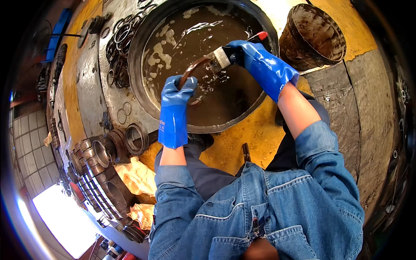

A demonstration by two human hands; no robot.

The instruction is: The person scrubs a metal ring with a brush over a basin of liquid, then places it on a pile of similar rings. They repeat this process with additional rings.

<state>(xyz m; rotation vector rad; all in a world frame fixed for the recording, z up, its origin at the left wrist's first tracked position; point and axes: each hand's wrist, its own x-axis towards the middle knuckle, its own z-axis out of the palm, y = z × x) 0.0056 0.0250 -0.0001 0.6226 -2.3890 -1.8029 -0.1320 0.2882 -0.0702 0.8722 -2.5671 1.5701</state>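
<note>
In a blue rubber glove, my left hand (177,91) grips a brown ring (192,67) by its left side. The ring is tilted above a wide round basin (135,73) of murky brown liquid (186,39). My right hand (249,54), gloved alike, is closed around a brush (221,58) with a pale band and a dark handle ending in a red tip (262,35). The bristles are close to the ring's upper right side; whether they touch it I cannot tell. Pale foam patches float at the basin's left.
Left of the basin lies a heap of thin dark rings (118,47). Larger rings (138,139) and metal cylinders (104,151) stand at the lower left, beside crumpled brown paper (138,177). A dirty bucket (289,43) stands close to the basin's right rim.
</note>
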